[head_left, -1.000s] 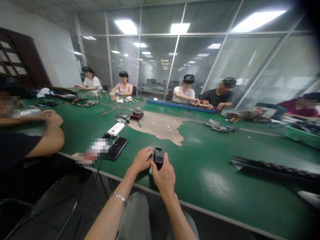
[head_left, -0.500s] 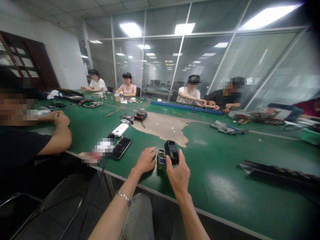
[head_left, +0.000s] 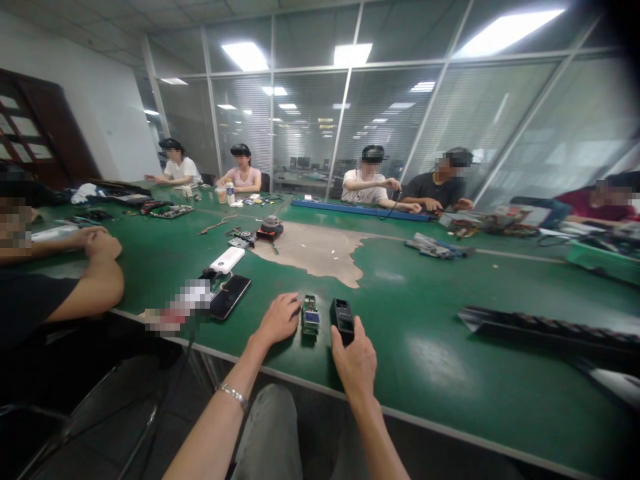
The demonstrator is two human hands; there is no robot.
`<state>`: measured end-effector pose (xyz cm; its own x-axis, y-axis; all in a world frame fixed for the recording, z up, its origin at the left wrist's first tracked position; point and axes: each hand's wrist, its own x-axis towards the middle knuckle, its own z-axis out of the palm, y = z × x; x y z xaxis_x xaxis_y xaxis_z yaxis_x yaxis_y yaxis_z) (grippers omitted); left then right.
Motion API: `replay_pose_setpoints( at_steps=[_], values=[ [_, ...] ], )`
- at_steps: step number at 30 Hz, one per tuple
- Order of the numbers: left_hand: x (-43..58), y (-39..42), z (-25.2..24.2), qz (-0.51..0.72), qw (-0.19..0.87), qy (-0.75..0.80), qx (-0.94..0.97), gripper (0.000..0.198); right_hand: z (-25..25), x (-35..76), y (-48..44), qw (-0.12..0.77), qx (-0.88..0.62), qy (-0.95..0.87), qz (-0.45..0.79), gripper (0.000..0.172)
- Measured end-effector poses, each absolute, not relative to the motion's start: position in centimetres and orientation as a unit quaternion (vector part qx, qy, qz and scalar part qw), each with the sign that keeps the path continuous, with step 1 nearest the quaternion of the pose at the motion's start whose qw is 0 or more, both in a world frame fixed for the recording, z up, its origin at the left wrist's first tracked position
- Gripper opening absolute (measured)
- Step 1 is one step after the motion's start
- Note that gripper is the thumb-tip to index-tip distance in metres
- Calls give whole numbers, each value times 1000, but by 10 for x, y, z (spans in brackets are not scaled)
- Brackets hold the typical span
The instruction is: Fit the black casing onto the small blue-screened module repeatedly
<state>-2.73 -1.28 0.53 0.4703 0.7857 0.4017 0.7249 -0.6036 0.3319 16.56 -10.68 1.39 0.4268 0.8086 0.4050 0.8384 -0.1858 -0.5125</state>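
Note:
My right hand (head_left: 356, 350) grips a black plastic housing (head_left: 343, 319) between thumb and fingers, at or just above the green table (head_left: 400, 400). The housing has square openings at its far end. To its left, a small circuit board module (head_left: 311, 318) with a blue display lies on the table, a strip of green between the two. My left hand (head_left: 281, 320) rests palm down with fingers stretched out, holding nothing. Its fingertips are right beside the module; whether they touch it I cannot tell.
A black phone (head_left: 231, 297) and a white power bank (head_left: 227, 261) lie left of my hands. Beyond is a torn brown sheet (head_left: 315, 250) near a speaker-like part (head_left: 270, 227). Gloves (head_left: 433, 245) and a long black part (head_left: 545, 333) lie to the right. Several people sit around the table.
The black housing and the circuit board module, close together before, now stand apart, with the housing to the right in my right hand. The camera has turned slightly right.

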Motion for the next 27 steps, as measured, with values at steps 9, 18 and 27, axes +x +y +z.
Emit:
replay_pose_setpoints(
  at_steps=[9, 18, 27],
  values=[
    [-23, -17, 15, 250, 67, 441, 859, 49, 4, 171, -105, 373, -745, -552, -32, 69],
    [-24, -16, 15, 243, 63, 442, 861, 48, 3, 172, -104, 418, -713, -561, -44, 73],
    [-28, -10, 5, 293, 90, 456, 835, 51, 9, 169, -108, 417, -730, -542, -10, 65]
  ],
)
